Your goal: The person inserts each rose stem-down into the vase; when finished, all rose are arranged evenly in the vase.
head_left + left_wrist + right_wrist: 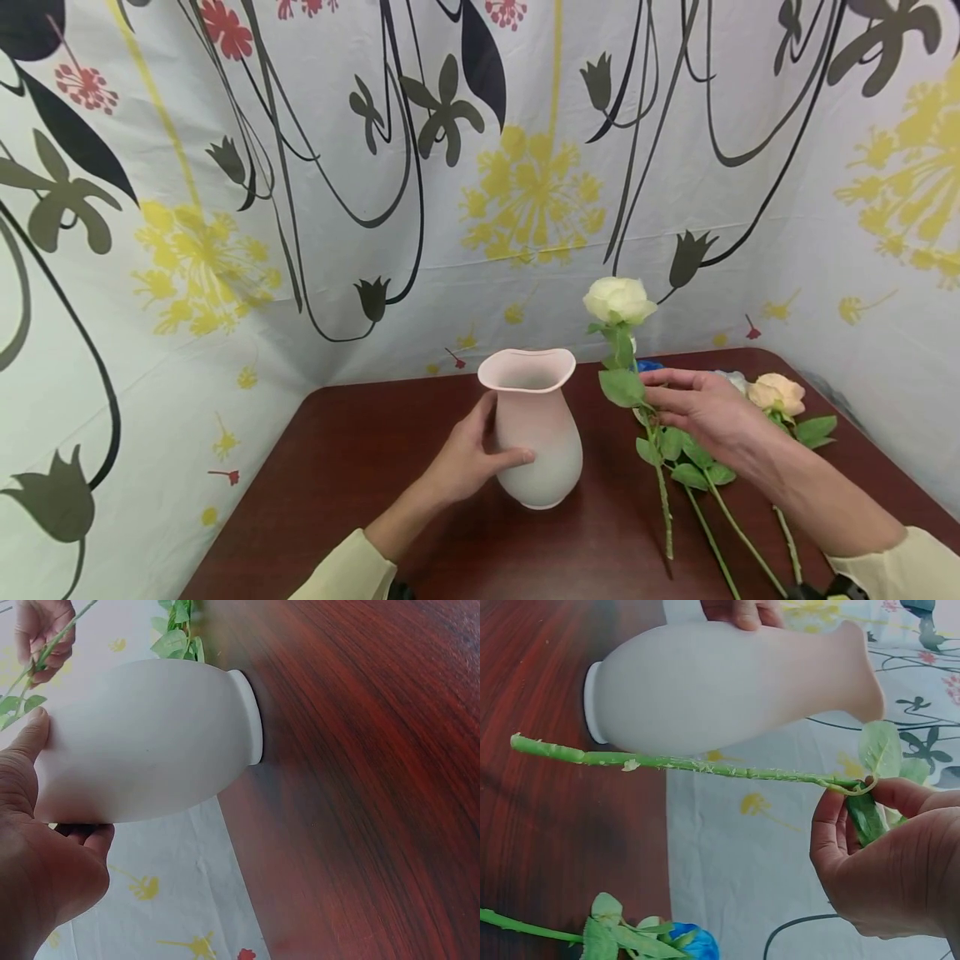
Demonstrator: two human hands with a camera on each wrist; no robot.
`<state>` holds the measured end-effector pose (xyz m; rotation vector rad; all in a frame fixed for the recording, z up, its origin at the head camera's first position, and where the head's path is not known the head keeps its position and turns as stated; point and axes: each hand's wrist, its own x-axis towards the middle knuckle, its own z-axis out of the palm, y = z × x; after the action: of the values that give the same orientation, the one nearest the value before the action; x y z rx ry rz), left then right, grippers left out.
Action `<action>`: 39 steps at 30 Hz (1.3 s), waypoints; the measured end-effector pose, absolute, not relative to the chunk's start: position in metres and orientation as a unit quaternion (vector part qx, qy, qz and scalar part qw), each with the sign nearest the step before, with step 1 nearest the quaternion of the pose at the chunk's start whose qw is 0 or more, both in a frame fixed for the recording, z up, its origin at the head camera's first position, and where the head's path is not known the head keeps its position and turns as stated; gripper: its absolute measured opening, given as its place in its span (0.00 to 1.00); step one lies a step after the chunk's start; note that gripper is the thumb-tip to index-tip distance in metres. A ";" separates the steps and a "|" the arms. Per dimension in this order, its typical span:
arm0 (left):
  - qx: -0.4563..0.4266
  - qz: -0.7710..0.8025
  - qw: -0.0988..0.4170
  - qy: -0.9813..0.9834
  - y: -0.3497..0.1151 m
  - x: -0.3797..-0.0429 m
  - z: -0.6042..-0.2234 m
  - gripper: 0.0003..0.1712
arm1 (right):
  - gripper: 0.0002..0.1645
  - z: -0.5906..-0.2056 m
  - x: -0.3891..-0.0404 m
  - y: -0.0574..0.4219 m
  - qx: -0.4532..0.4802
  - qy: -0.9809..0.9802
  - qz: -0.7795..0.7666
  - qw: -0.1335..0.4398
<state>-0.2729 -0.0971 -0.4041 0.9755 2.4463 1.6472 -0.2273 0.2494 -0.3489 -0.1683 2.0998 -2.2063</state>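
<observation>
A pale vase (542,446) with a wavy pinkish rim stands upright on the dark wooden table. My left hand (467,454) grips its left side, thumb across the front and fingers behind it. In the left wrist view the vase's foot sits on the tabletop. To the right of the vase, my right hand (708,412) pinches the leafy stem of a white rose (619,300) just below the bloom. The rose is upright, its bare green stem (727,771) hanging down beside the vase, with small bits of peel along it.
On the right of the table (375,475) lie more cut flowers: a peach rose (777,393), a blue flower (696,942) and several leafy stems (738,525). A hanging cloth (465,217) printed with flowers rises right behind the table and along its sides.
</observation>
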 end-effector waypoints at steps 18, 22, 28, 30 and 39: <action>0.317 0.530 0.017 0.786 -0.098 -0.272 -0.403 0.52 | 0.16 -0.315 -0.210 0.257 -0.104 0.555 -0.825 -0.008; 0.314 0.527 0.017 0.790 -0.098 -0.271 -0.403 0.52 | 0.18 -0.306 -0.209 0.260 -0.120 0.502 -0.856 -0.018; 0.308 0.523 0.017 0.794 -0.098 -0.271 -0.403 0.51 | 0.21 -0.296 -0.205 0.261 -0.154 0.442 -0.882 -0.049; 0.307 0.524 0.017 0.794 -0.097 -0.271 -0.403 0.51 | 0.21 -0.293 -0.204 0.260 -0.160 0.425 -0.889 -0.061; 0.311 0.522 0.012 0.794 -0.097 -0.272 -0.405 0.51 | 0.18 -0.276 -0.201 0.253 -0.197 0.358 -0.907 -0.101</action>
<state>-0.2725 -0.0969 -0.4048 0.9688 2.4762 1.6271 -0.2005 0.2528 -0.2758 -0.6637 1.2034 -3.0482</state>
